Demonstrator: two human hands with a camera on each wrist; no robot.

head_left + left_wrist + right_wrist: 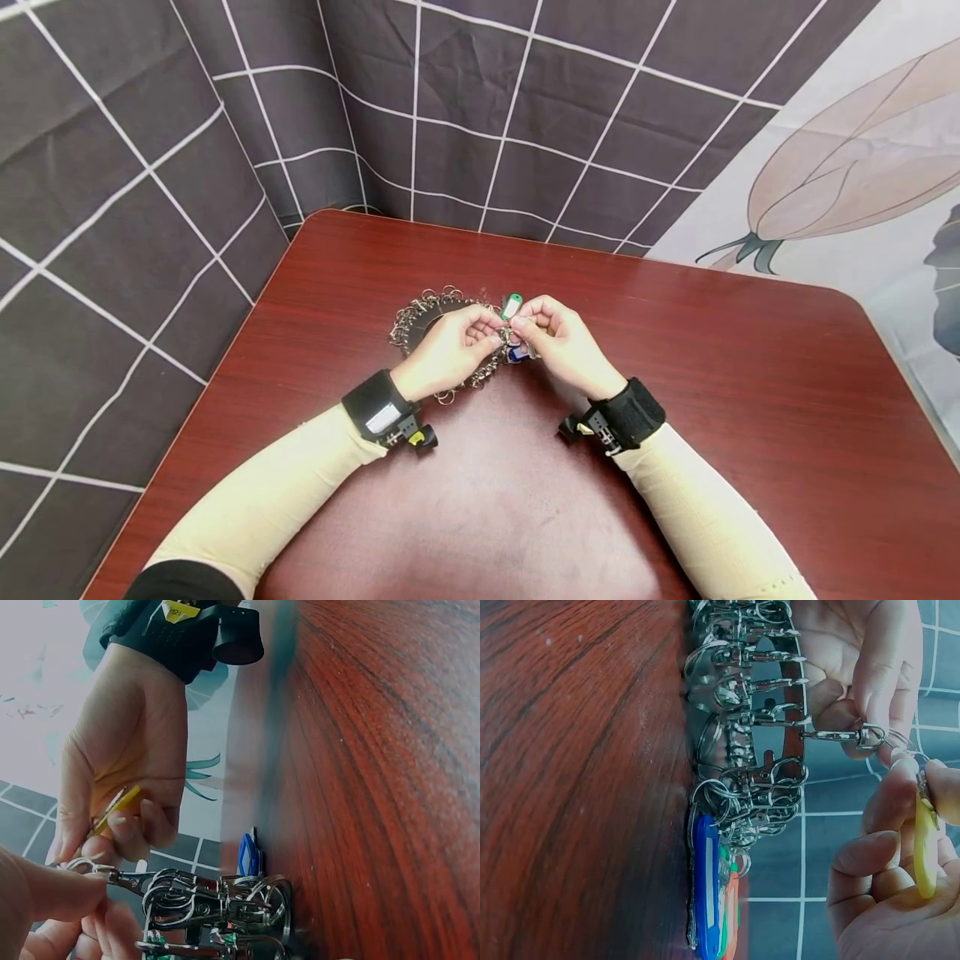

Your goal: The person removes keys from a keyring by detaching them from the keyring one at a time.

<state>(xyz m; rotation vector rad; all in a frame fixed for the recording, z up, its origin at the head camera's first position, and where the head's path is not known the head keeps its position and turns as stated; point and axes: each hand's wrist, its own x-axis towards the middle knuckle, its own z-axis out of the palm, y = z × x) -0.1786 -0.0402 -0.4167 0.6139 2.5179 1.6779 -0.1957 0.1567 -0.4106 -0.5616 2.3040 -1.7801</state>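
A large metal hoop strung with several swivel clasps and split rings (405, 321) lies on the table. My left hand (453, 342) pinches a split ring (900, 739) on one clasp (840, 736), which is pulled out from the hoop. From the right, my right hand (566, 346) holds a yellow key tag (925, 855) between thumb and fingers, its small metal end close to that ring. Whether the tag is threaded on the ring, I cannot tell. A blue key tag (706, 885) and a green key tag (512, 306) hang near the fingers.
An orange key tag (732, 911) hangs beside the blue one in the right wrist view. The reddish-brown table (720, 375) spreads under both forearms. Behind it hangs a dark curtain with white grid lines (465, 100), with a flower-patterned cloth (847, 167) at right.
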